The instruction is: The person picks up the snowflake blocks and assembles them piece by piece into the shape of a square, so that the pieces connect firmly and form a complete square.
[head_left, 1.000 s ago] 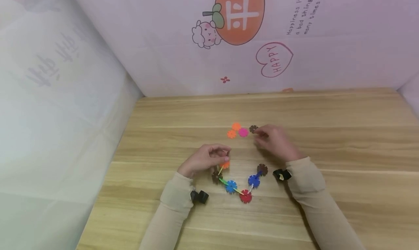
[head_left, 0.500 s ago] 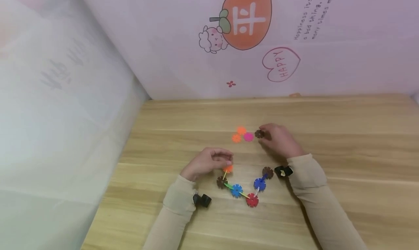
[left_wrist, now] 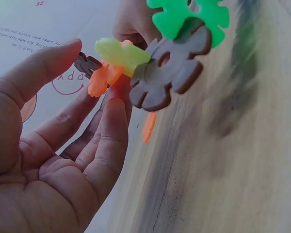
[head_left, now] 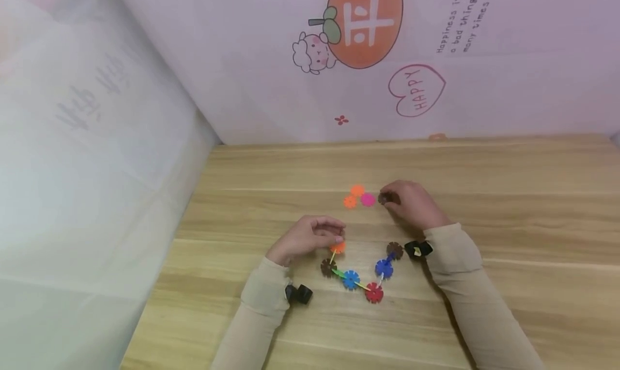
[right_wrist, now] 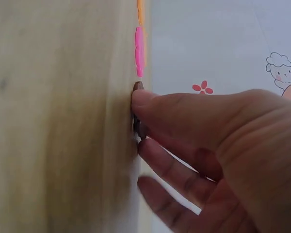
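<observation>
My left hand (head_left: 310,238) pinches the upper left end of a chain of slotted snowflake discs, thumb against a small brown disc (left_wrist: 87,65) beside an orange disc (left_wrist: 104,80). From there the chain runs in a U through a yellow-green disc (left_wrist: 122,57), a brown disc (head_left: 329,268), a green disc (left_wrist: 194,17), a light blue disc (head_left: 351,279), a red disc (head_left: 374,292) and a blue disc (head_left: 384,268) to another brown disc (head_left: 394,250). Farther back, my right hand (head_left: 414,204) pinches a loose brown snowflake disc (right_wrist: 138,126) at the table surface, partly hidden by the thumb.
Left of my right hand lie a loose pink disc (head_left: 368,199) and two orange discs, one at the back (head_left: 357,190) and one in front (head_left: 350,201). A printed cloth wall (head_left: 271,101) rises behind the wooden table (head_left: 533,225). Each wrist carries a black camera.
The right hand's fingers have come round the loose brown disc, which now looks more tilted and covered. The left hand stays at the chain's end. The head view has shifted slightly.
</observation>
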{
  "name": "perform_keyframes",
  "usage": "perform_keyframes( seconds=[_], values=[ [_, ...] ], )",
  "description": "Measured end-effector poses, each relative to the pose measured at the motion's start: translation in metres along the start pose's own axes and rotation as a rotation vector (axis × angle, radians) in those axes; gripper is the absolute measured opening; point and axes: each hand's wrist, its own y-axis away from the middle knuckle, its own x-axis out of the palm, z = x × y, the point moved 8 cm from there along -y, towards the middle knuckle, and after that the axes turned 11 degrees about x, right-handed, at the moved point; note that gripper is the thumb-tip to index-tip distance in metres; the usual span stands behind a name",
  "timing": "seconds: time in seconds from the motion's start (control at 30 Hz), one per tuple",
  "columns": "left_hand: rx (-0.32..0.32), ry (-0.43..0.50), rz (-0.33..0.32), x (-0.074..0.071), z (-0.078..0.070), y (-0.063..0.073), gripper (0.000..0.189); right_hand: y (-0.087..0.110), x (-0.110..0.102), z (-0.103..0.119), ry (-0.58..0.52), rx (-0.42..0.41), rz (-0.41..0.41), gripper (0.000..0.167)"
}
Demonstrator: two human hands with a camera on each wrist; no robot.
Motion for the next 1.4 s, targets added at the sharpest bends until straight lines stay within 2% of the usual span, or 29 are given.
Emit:
perform_keyframes(
  seconds=[0.13, 0.37, 0.6, 0.73, 0.87, 1.07, 1.3, 1.4],
  values=[
    [-0.001, 0.001, -0.007, -0.002, -0.001, 0.0, 0.037, 0.003, -0.002, -0.003, -0.056, 0.003, -0.002, 0.03],
    [-0.013, -0.01, 0.006, -0.001, -0.003, -0.001, 0.04, 0.017, -0.002, -0.015, -0.159, 0.05, 0.008, 0.02],
    [-0.01, -0.024, 0.018, 0.002, -0.001, -0.001, 0.041, 0.026, 0.001, -0.014, -0.216, 0.084, 0.032, 0.016],
    [-0.003, -0.037, 0.014, 0.002, -0.001, 0.0, 0.04, 0.031, 0.0, -0.003, -0.257, 0.084, 0.051, 0.019],
    [-0.01, -0.044, 0.007, 0.002, -0.002, 0.001, 0.04, 0.036, -0.001, 0.018, -0.293, 0.067, 0.088, 0.022],
    [-0.009, -0.031, 0.003, 0.002, -0.004, 0.001, 0.041, 0.042, 0.002, 0.045, -0.406, 0.07, 0.153, 0.02],
    [0.001, -0.007, 0.007, 0.003, -0.005, 0.002, 0.043, 0.045, 0.002, 0.055, -0.461, 0.044, 0.108, 0.015],
    [-0.001, -0.001, 0.01, 0.004, -0.005, 0.002, 0.043, 0.047, 0.001, 0.059, -0.495, 0.028, 0.114, 0.016]
  ],
)
